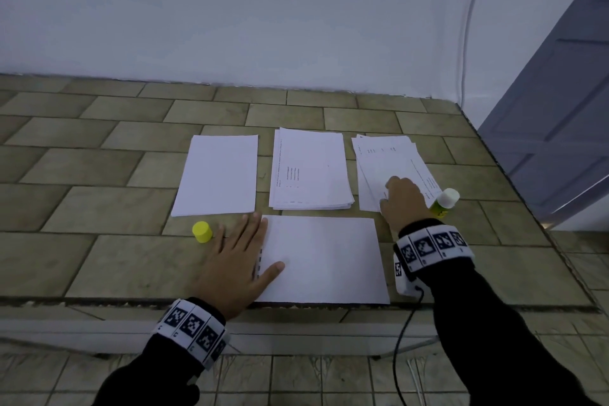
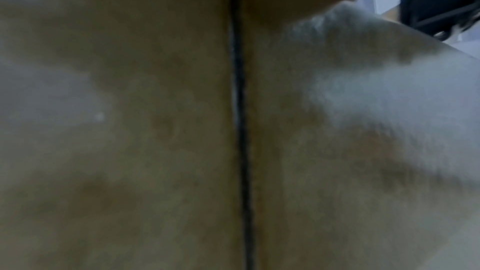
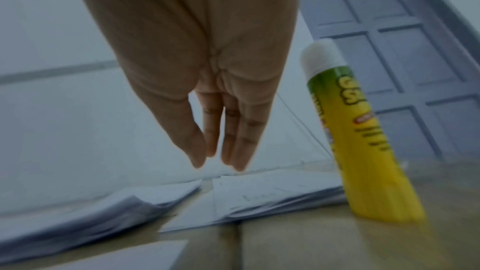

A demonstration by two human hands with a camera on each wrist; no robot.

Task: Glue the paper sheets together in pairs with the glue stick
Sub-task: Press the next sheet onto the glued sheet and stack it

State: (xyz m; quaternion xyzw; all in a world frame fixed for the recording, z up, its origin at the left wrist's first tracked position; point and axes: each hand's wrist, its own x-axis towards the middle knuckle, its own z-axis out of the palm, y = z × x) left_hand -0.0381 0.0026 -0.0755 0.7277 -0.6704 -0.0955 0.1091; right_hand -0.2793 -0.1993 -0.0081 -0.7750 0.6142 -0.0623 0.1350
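Left hand (image 1: 239,260) flat at lower centre, fingers straight, pinning the near sheet (image 1: 321,260) against sliding. Right hand (image 1: 403,199) reaching over the right-hand pile (image 1: 389,165), fingers relaxed, holding nothing. Glue stick (image 1: 445,203) upright (uncapped) beside it, yellow cap (image 1: 202,231) parked left, likely for quick reuse.

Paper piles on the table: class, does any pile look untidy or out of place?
Yes. The right pile is fanned out, its sheets skewed, under the right hand. The left pile and middle pile lie fairly square. The glue stick stands uncapped; its yellow cap sits far left.
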